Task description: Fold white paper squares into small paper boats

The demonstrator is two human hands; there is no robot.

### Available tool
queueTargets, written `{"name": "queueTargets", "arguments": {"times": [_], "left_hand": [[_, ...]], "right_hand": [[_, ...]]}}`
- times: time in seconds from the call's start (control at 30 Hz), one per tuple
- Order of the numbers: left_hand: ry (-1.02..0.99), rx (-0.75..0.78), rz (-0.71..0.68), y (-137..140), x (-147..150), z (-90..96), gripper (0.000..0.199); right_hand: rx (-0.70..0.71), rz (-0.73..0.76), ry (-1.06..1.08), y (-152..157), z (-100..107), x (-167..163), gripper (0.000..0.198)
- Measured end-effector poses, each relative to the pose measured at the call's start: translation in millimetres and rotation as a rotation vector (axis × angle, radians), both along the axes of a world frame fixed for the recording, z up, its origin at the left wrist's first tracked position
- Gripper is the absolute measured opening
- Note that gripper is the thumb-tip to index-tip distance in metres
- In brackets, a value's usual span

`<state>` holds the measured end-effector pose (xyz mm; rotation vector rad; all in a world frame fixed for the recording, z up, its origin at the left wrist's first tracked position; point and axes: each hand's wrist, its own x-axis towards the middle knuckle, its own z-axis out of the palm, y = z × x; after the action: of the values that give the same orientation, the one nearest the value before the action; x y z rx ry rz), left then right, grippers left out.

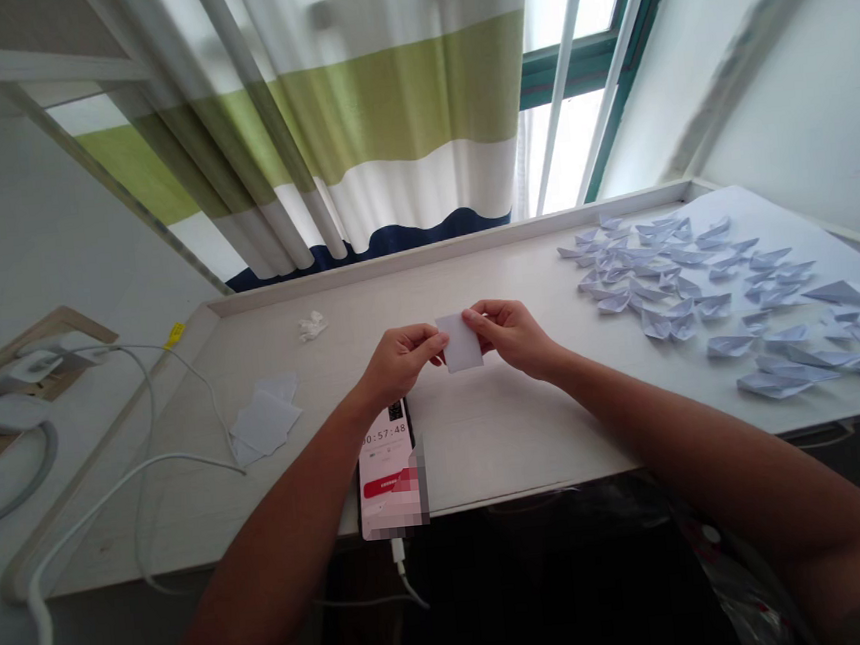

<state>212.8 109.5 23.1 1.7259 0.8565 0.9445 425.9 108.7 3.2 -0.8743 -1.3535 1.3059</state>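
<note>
A small white rectangle of paper (463,344) is held up above the desk between my two hands. My left hand (407,360) pinches its left edge, thumb in front. On the other side, my right hand (507,334) grips the upper right edge between thumb and fingers. Whether the paper is folded, I cannot tell. Several folded paper boats (666,267) lie in a spread on the right part of the desk. Loose white paper sheets (267,417) rest in a small overlapping pile to the left of my left hand.
A phone (389,477) with a charging cable lies under my left forearm at the desk's front edge. A crumpled white tissue (312,326) sits behind the loose sheets. White cables (113,491) run from a wall socket (21,383) at left. A raised rim (394,260) borders the desk's back.
</note>
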Motion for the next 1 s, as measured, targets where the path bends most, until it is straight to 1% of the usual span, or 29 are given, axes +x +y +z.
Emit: {"name": "queueTargets", "arguments": {"times": [0.23, 0.37, 0.43, 0.5, 0.6, 0.67, 0.87, 1.0], "left_hand": [[0.006, -0.042, -0.024, 0.1, 4.6, -5.6, 0.036], [-0.039, -0.034, 0.051, 1.0, 5.2, -6.6, 0.036], [-0.045, -0.015, 0.070, 1.5, 3.7, -6.3, 0.036], [-0.045, 0.001, 0.085, 1.9, 2.1, -5.9, 0.036], [-0.071, 0.002, 0.144, 2.0, 0.6, -5.1, 0.034], [-0.085, -0.017, 0.154, 1.8, 0.7, -4.6, 0.035], [-0.084, -0.109, 0.083, -0.7, 3.2, -3.9, 0.042], [-0.104, -0.062, 0.101, -1.9, 2.9, -1.3, 0.040]], "right_hand": [[0.082, -0.051, -0.001, -1.5, 0.2, -1.0, 0.063], [0.058, -0.101, 0.028, -1.0, 0.4, -3.3, 0.065], [0.024, -0.071, 0.033, -1.1, 0.8, -3.1, 0.066], [-0.007, 0.002, 0.018, -1.5, 0.9, -1.8, 0.066], [-0.031, 0.090, -0.024, -2.0, 0.4, 0.5, 0.066], [-0.023, 0.091, -0.041, -2.0, -0.3, 0.9, 0.066], [0.023, 0.024, -0.026, -1.4, -1.6, -1.6, 0.065], [0.006, 0.097, -0.068, -1.3, -3.0, 0.0, 0.067]]}}
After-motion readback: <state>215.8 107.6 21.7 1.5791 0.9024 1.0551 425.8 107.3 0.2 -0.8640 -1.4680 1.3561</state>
